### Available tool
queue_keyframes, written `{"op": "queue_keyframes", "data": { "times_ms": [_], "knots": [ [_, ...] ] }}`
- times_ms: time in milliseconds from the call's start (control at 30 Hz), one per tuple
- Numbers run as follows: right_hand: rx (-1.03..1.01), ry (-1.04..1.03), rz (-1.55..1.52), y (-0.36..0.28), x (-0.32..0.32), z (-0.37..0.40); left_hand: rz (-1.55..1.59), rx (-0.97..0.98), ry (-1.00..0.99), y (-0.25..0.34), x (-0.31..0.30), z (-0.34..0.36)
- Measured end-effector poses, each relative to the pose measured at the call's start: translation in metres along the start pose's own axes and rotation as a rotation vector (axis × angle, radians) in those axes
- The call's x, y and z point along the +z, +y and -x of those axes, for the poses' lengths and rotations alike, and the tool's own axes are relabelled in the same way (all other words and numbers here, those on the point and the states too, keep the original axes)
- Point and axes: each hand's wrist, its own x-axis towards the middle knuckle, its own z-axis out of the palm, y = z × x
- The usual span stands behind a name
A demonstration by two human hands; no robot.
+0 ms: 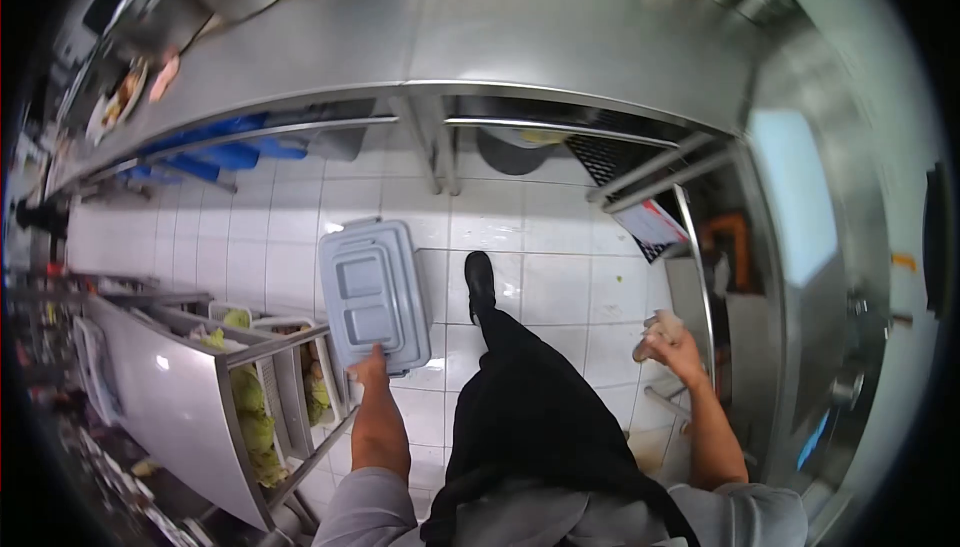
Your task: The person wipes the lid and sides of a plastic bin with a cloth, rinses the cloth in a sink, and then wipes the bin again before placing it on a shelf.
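My left hand (370, 367) is closed on the near edge of a grey plastic lidded bin (408, 292), thumb on top of the lid. The bin hangs above the tiled floor to the left of my legs, its lid facing up. Out to the right, my right hand (682, 355) has its fingers curled round a small pale brownish object (660, 332), too blurred to name. That hand is apart from the bin and close to the steel unit on the right.
A long steel counter (560, 37) crosses ahead, with blue bins (225, 152) underneath. At left, a steel table (170, 377) stands over crates of green vegetables (255, 417). A steel sink unit (800, 347) lines the right. White floor tiles (560, 282) lie between; my black shoe (480, 282) is forward.
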Motion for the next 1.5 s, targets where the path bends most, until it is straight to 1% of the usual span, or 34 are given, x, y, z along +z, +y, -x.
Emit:
{"op": "queue_keyframes", "data": {
  "times_ms": [33, 67, 100, 133, 167, 200, 233, 267, 333, 433, 467, 533, 567, 600, 633, 667, 700, 733, 767, 833, 867, 900, 933, 967, 1033, 1100, 1133, 1233, 1333, 1367, 1400, 1433, 1467, 1500],
  "knots": [
    [0.013, 0.085, -0.114, 0.006, -0.034, 0.031, -0.045, 0.006, 0.000, -0.015, 0.006, 0.003],
    [0.028, 0.183, -0.233, 0.010, -0.061, 0.065, 0.261, 0.178, -0.109, -0.034, 0.004, 0.021],
    [0.019, 0.207, -0.496, -0.006, -0.080, 0.097, 0.582, 0.313, -0.276, -0.050, 0.001, 0.043],
    [-0.017, 0.252, -0.762, -0.025, -0.101, 0.120, 0.546, 0.449, -0.316, -0.059, 0.001, 0.072],
    [-0.032, 0.384, -0.644, -0.029, -0.126, 0.142, 0.518, 0.586, -0.353, -0.067, 0.002, 0.103],
    [-0.023, 0.516, -0.526, -0.026, -0.150, 0.163, 0.213, 0.439, -0.547, -0.060, -0.007, 0.125],
    [-0.098, 0.707, -0.429, -0.017, -0.172, 0.173, 0.294, 0.388, -0.450, -0.064, -0.007, 0.168],
    [-0.167, 0.869, -0.313, -0.010, -0.195, 0.178, 0.331, 0.311, -0.566, -0.057, -0.041, 0.247],
    [-0.185, 0.976, -0.346, -0.039, -0.237, 0.204, 0.358, 0.409, -0.699, -0.041, -0.035, 0.279],
    [-0.243, 1.101, -0.331, -0.011, -0.308, 0.211, 0.460, 0.856, -0.797, 0.003, -0.023, 0.346],
    [-0.104, 1.157, -0.021, 0.004, -0.332, 0.209, 0.497, 1.059, -0.758, 0.027, -0.027, 0.390],
    [0.205, 1.184, 0.593, 0.048, -0.381, 0.207, 0.526, 1.446, -0.673, 0.069, -0.052, 0.531],
    [0.200, 1.150, 0.418, 0.077, -0.402, 0.200, 0.528, 1.628, -0.634, 0.085, -0.064, 0.614],
    [0.188, 1.108, 0.246, 0.106, -0.427, 0.191, 0.554, 1.740, -0.716, 0.098, -0.067, 0.690],
    [0.175, 1.055, 0.073, 0.136, -0.450, 0.182, 0.521, 1.803, -0.785, 0.103, -0.070, 0.768],
    [0.157, 1.083, 0.047, 0.155, -0.466, 0.175, 0.416, 1.927, -0.805, 0.108, -0.066, 0.840],
    [0.144, 1.107, 0.019, 0.172, -0.472, 0.167, 0.410, 2.068, -0.866, 0.114, -0.043, 0.904],
    [0.137, 1.128, -0.015, 0.188, -0.472, 0.159, 0.277, 2.272, -0.743, 0.115, -0.029, 0.970],
    [0.127, 1.160, -0.097, 0.207, -0.474, 0.148, 0.291, 2.379, -0.885, 0.115, -0.001, 1.033],
    [0.117, 1.189, -0.238, 0.251, -0.474, 0.119, 0.092, 2.479, -0.983, 0.101, 0.047, 1.151],
    [0.115, 1.189, -0.299, 0.271, -0.473, 0.108, 0.045, 2.684, -0.890, 0.107, 0.093, 1.193],
    [0.162, 1.180, -0.375, 0.253, -0.475, 0.118, -0.038, 2.719, -0.916, 0.103, 0.130, 1.235],
    [0.198, 1.162, -0.447, 0.233, -0.480, 0.130, -0.022, 2.859, -0.815, 0.102, 0.176, 1.269],
    [0.170, 1.163, -0.507, 0.253, -0.479, 0.119, -0.002, 2.999, -0.693, 0.101, 0.215, 1.301],
    [0.116, 1.151, -0.630, 0.298, -0.474, 0.089, -0.209, 2.950, -0.611, 0.087, 0.257, 1.356],
    [0.120, 1.060, -0.662, 0.300, -0.488, 0.093, -0.416, 3.005, -0.233, 0.090, 0.311, 1.376],
    [0.125, 1.012, -0.676, 0.296, -0.493, 0.099, -0.523, 3.009, -0.046, 0.088, 0.324, 1.380],
    [0.252, 0.980, -0.643, 0.281, -0.518, 0.104, -0.751, 2.986, 0.091, 0.088, 0.329, 1.396],
    [0.146, 0.961, -0.786, 0.285, -0.531, 0.088, -0.730, 2.976, 0.125, 0.109, 0.351, 1.416],
    [0.096, 0.989, -0.741, 0.291, -0.535, 0.079, -0.450, 2.922, -0.249, 0.128, 0.382, 1.417],
    [0.049, 1.014, -0.697, 0.298, -0.537, 0.068, -0.177, 2.799, -0.597, 0.155, 0.427, 1.410],
    [0.006, 1.035, -0.656, 0.302, -0.540, 0.059, -0.071, 2.633, -0.845, 0.161, 0.432, 1.402],
    [0.042, 1.068, -0.604, 0.298, -0.546, 0.057, 0.057, 2.452, -1.076, 0.167, 0.436, 1.396],
    [0.078, 1.099, -0.554, 0.289, -0.555, 0.057, 0.032, 2.280, -1.222, 0.165, 0.401, 1.395]
  ]
}}
